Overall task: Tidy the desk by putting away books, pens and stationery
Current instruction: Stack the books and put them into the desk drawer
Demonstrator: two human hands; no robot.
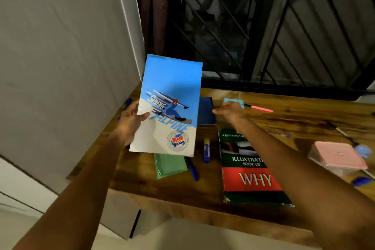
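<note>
Clearly, the left hand held the Rio exercise book above the wooden worktop, thumb pinching the cover at its left edge. It looked thin, light and floppy, so a grip nearer the spine would probably keep it flat. The right hand hovered with relaxed fingers, holding nothing, near the dark blue book. The green "WHY" book seemed heavier and stiffer.

Four books show: a skiing exercise book, a dark blue one, a green one and a "WHY" book. One pink-lidded box, one pink pen and two blue pens.
</note>
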